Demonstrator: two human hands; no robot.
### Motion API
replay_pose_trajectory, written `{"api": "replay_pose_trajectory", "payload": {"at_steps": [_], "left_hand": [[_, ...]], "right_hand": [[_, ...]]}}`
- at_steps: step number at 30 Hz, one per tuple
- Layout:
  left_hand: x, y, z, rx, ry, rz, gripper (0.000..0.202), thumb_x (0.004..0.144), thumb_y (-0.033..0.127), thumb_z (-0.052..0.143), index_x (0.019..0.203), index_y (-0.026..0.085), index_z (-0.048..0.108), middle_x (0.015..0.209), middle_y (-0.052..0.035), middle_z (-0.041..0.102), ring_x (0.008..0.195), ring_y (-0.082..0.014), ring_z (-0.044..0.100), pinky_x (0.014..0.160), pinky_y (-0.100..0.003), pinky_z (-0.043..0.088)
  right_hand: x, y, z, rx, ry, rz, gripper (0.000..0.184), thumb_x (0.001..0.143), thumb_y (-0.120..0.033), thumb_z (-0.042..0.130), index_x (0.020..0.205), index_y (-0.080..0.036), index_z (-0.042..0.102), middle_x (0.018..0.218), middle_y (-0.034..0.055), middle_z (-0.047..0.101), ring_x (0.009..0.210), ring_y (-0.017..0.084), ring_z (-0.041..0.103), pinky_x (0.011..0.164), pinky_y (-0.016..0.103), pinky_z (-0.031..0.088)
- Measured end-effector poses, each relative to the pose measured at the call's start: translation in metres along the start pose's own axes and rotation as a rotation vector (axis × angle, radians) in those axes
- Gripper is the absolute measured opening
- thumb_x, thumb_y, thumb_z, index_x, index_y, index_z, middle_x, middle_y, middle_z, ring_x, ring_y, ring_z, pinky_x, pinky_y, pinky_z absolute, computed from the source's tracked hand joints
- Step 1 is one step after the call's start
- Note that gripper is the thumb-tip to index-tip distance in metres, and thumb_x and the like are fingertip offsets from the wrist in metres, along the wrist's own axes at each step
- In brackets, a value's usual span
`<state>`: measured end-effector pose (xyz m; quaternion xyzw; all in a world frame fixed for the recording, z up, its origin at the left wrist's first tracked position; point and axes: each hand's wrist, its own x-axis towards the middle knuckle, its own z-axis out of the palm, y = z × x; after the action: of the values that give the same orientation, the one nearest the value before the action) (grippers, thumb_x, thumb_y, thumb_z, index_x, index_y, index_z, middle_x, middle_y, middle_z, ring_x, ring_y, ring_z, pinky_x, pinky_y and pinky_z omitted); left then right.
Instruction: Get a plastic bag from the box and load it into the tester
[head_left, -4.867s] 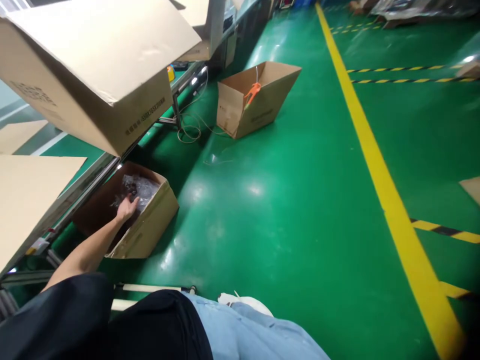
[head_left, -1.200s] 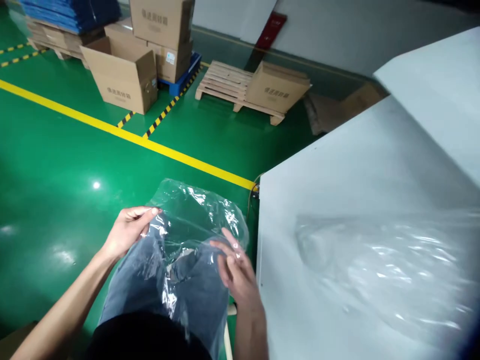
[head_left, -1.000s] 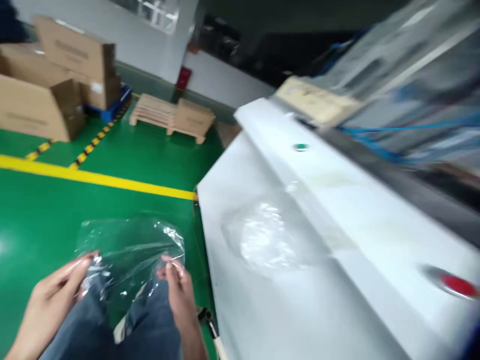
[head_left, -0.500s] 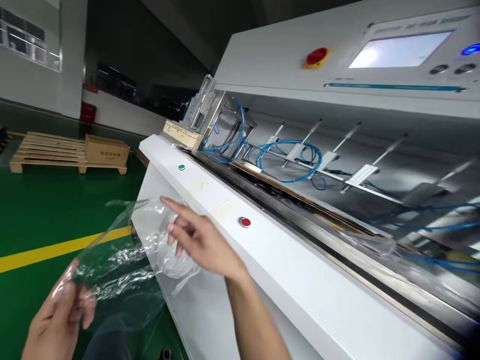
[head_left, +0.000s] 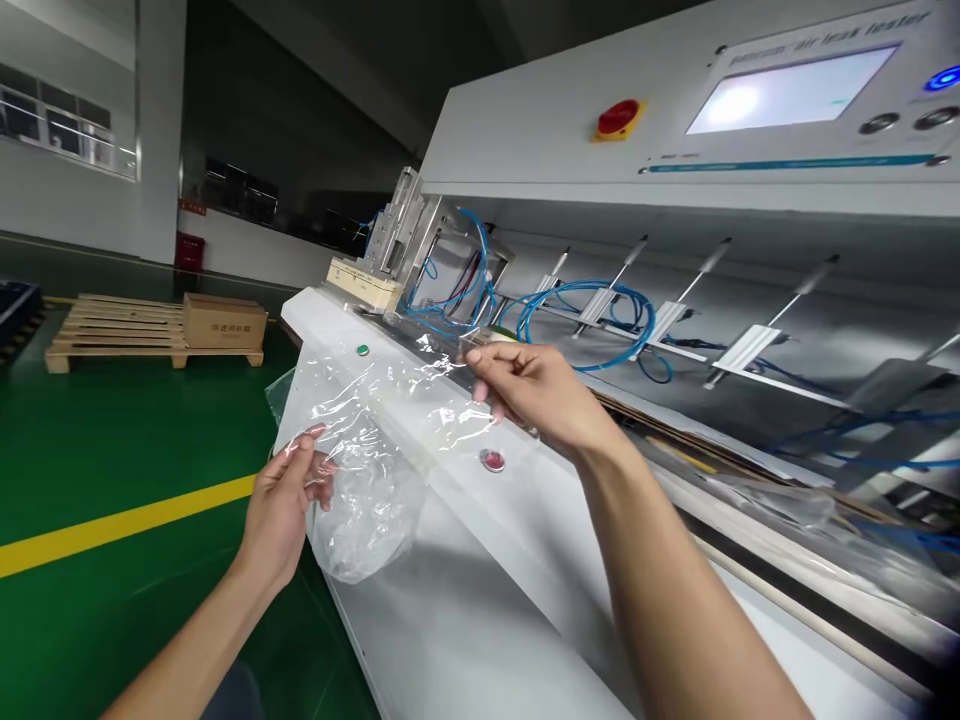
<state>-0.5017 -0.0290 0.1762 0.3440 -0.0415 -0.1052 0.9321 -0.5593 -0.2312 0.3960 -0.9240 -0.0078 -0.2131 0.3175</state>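
Observation:
A clear plastic bag (head_left: pixel 371 520) hangs spread between my two hands, its crumpled lower part in front of the machine's white side. My left hand (head_left: pixel 283 495) is closed on the bag's left part, fingers pinched together on the film. Higher up, over the white front ledge, my right hand (head_left: pixel 529 390) pinches the bag's upper right edge between thumb and fingers. Through the film I see a green button (head_left: pixel 363 350). A red button (head_left: pixel 492 460) lies just below my right hand.
The white machine carries a lit screen (head_left: pixel 795 90) and a red rotary switch (head_left: pixel 619 118). Blue hoses (head_left: pixel 585 295) coil inside its bay. At the left, a cardboard box (head_left: pixel 223 322) sits on a wooden pallet (head_left: pixel 120 330) on the green floor.
Both hands have moved to the right and upward. My right hand, whose forefinger was stretched out over the bag, now pinches its edge, and the film is drawn out across the ledge.

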Motion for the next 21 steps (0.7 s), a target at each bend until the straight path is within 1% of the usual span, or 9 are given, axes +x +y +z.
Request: {"api": "replay_pose_trajectory", "payload": {"at_steps": [3, 7, 12, 17, 21], "left_hand": [[0.002, -0.002, 0.007, 0.006, -0.022, -0.005, 0.079, 0.07, 0.069, 0.091, 0.128, 0.018, 0.073, 0.078, -0.0006, 0.064, 0.066, -0.0122, 0.056, 0.056, -0.024, 0.046], [0.005, -0.003, 0.008, 0.033, -0.056, 0.025, 0.067, 0.076, 0.064, 0.09, 0.123, 0.018, 0.075, 0.08, -0.0005, 0.065, 0.065, -0.0109, 0.054, 0.056, -0.024, 0.045], [0.003, -0.001, 0.004, 0.043, -0.032, 0.039, 0.068, 0.071, 0.067, 0.091, 0.118, 0.018, 0.077, 0.078, 0.0004, 0.062, 0.064, -0.0105, 0.054, 0.054, -0.023, 0.044], [0.001, 0.003, -0.003, 0.042, -0.04, 0.02, 0.07, 0.071, 0.066, 0.092, 0.121, 0.019, 0.078, 0.079, -0.0013, 0.065, 0.064, -0.011, 0.055, 0.056, -0.024, 0.045], [0.001, 0.004, -0.009, 0.04, -0.071, 0.025, 0.071, 0.072, 0.061, 0.092, 0.127, 0.019, 0.076, 0.084, -0.0044, 0.07, 0.068, -0.0138, 0.059, 0.056, -0.025, 0.046]], "right_hand": [[0.008, 0.01, -0.006, 0.018, -0.015, -0.003, 0.054, 0.083, -0.072, 0.078, 0.08, -0.018, 0.071, 0.064, 0.0007, 0.071, 0.04, 0.007, 0.052, 0.035, 0.021, 0.033], [0.013, 0.017, -0.009, 0.027, -0.026, 0.009, 0.057, 0.08, -0.075, 0.079, 0.085, -0.018, 0.075, 0.067, 0.0014, 0.072, 0.042, 0.008, 0.052, 0.037, 0.023, 0.035], [0.009, 0.013, -0.007, 0.033, -0.021, -0.007, 0.063, 0.074, -0.079, 0.08, 0.082, -0.017, 0.075, 0.058, -0.0013, 0.064, 0.043, 0.009, 0.05, 0.04, 0.024, 0.033], [0.009, 0.01, 0.0, 0.038, -0.038, 0.016, 0.066, 0.072, -0.083, 0.079, 0.081, -0.018, 0.073, 0.053, -0.0021, 0.059, 0.041, 0.01, 0.049, 0.04, 0.025, 0.032], [0.012, 0.006, 0.002, 0.007, -0.047, -0.002, 0.068, 0.07, -0.085, 0.078, 0.078, -0.019, 0.071, 0.056, -0.0009, 0.061, 0.043, 0.01, 0.049, 0.043, 0.026, 0.032]]}}
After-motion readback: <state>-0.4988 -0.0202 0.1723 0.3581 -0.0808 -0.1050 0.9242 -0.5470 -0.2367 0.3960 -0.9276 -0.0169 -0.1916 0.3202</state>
